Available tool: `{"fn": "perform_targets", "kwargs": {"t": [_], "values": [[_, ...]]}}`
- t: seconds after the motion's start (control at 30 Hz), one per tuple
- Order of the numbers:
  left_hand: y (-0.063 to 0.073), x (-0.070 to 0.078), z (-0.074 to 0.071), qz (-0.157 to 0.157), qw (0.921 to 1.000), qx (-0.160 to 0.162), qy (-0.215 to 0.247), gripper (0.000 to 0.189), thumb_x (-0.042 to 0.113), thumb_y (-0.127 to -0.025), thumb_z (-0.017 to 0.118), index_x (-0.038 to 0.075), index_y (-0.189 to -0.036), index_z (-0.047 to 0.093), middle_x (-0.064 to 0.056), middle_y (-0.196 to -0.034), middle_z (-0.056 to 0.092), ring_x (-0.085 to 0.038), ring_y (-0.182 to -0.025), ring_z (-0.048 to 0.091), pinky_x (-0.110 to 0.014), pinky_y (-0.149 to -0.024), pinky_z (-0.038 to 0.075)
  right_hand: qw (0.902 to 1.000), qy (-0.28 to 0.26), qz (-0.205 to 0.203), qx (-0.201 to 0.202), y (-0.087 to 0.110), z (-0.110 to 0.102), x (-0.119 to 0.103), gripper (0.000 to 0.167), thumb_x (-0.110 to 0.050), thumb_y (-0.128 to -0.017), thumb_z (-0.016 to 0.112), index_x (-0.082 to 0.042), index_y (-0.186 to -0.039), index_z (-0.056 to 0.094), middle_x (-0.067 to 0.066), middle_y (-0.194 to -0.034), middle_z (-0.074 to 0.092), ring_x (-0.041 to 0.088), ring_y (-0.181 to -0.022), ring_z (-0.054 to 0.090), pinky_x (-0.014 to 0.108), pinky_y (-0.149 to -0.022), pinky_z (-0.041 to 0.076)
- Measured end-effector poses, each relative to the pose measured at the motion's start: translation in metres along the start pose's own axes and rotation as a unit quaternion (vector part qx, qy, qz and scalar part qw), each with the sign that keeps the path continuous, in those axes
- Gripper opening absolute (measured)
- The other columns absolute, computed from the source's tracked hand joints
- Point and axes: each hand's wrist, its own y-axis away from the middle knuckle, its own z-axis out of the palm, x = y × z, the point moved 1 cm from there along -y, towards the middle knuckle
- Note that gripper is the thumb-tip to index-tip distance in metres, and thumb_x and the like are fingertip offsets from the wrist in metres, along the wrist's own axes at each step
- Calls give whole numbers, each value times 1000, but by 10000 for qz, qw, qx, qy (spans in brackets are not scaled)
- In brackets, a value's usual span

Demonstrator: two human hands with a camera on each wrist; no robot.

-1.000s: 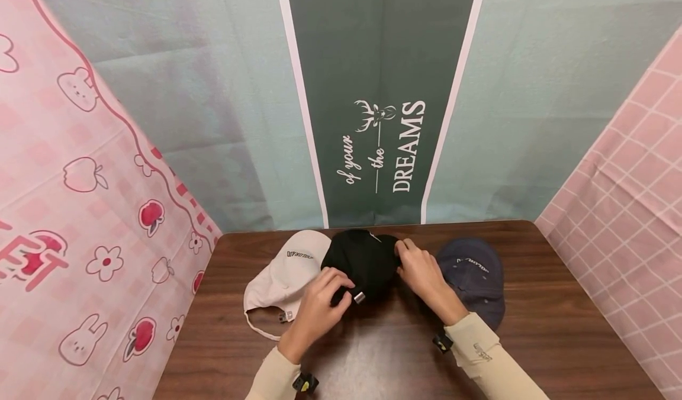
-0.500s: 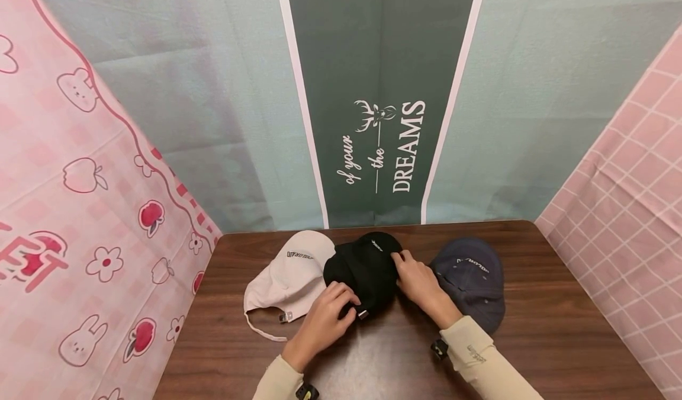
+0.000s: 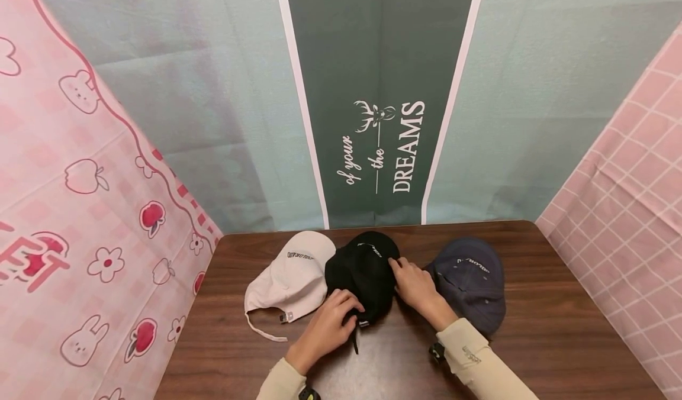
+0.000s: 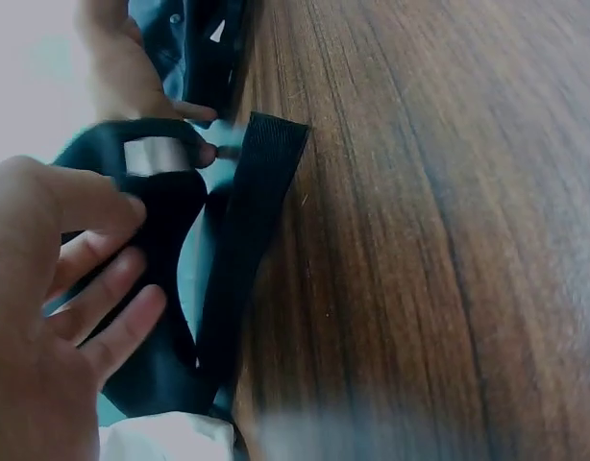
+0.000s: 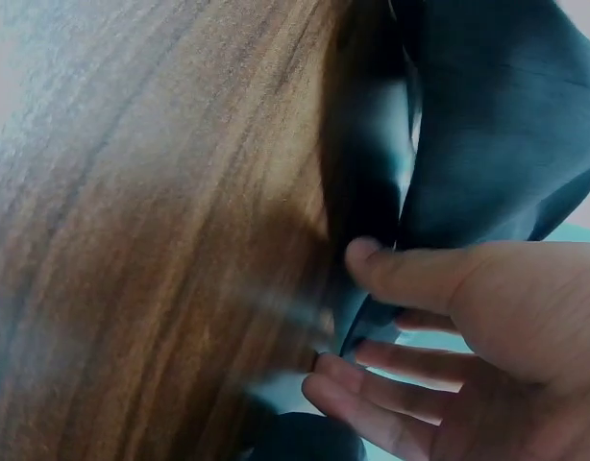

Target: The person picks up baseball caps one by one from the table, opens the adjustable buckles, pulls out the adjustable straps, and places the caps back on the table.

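A black baseball cap (image 3: 367,276) lies on the wooden table between two other caps, its lettered brim toward the back. My left hand (image 3: 333,323) holds its rear edge beside the metal buckle (image 4: 156,156). In the left wrist view, the cap's strap (image 4: 247,226) hangs loose with a free end. My right hand (image 3: 418,287) pinches the cap's right side; the right wrist view has the thumb (image 5: 410,274) against the dark fabric, fingers beneath. Left of it sits a white cap (image 3: 301,270), close against it. A navy cap (image 3: 471,281) lies behind my right wrist.
The wooden table (image 3: 554,329) ends at a teal and dark green cloth backdrop (image 3: 378,51). Pink patterned cloth (image 3: 96,210) stands along the left side, and pink checked cloth (image 3: 629,222) along the right. The white cap's loose strap (image 3: 266,334) trails onto the table.
The black cap has come toward me and turned, exposing more brim lettering. Both hands have moved nearer with it, and its strap end now hangs below the left hand.
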Motion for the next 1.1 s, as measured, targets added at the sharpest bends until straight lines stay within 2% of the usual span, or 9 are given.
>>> {"fn": "perform_targets", "kwargs": {"t": [0.17, 0.3, 0.63, 0.8, 0.97, 1.1], "values": [[2, 1, -1, -161, 9988, -414, 207, 29, 0, -91, 70, 18, -113, 75, 6, -118, 68, -13, -108, 62, -32, -94, 56, 9999, -48, 93, -130, 0, -1, -1, 61, -2, -89, 79, -1, -146, 60, 24, -130, 65, 41, -109, 70, 52, -71, 61], [1, 0, 0, -134, 9981, -566, 222, 29, 1, -93, 68, 17, -117, 75, 5, -122, 69, -13, -113, 64, -35, -99, 56, 9995, -106, 155, -235, 1, -3, -2, 64, -1, -87, 81, 0, -147, 58, 25, -131, 64, 41, -111, 69, 52, -73, 61], [0, -2, -1, -118, 9968, -766, 172, 25, 3, -95, 68, 14, -116, 77, -1, -126, 71, -16, -117, 66, -37, -102, 56, 9988, -187, 231, -402, -2, -3, -1, 66, -1, -88, 80, 0, -150, 57, 26, -134, 63, 42, -117, 67, 52, -75, 61], [1, -4, -2, -226, 9959, -836, 252, 26, 3, -97, 66, 14, -117, 77, 2, -127, 72, -15, -119, 65, -36, -105, 54, 9979, -263, 266, -527, -5, -3, -1, 67, -1, -89, 79, 0, -152, 55, 27, -137, 62, 44, -121, 64, 53, -77, 60], [1, -4, -5, -348, 9960, -766, 304, 24, 2, -98, 64, 16, -113, 77, 6, -119, 73, -13, -112, 65, -31, -101, 55, 9967, -313, 304, -690, -8, -3, 0, 67, -1, -92, 76, 0, -154, 52, 28, -141, 59, 46, -124, 62, 55, -81, 60], [3, -4, -8, -531, 9938, -904, 373, 24, 3, -99, 63, 17, -113, 77, 7, -117, 72, -11, -110, 66, -30, -98, 55, 9960, -341, 302, -773, -8, -4, 1, 67, -1, -93, 75, 0, -155, 51, 28, -142, 59, 46, -125, 61, 56, -84, 59]]}}
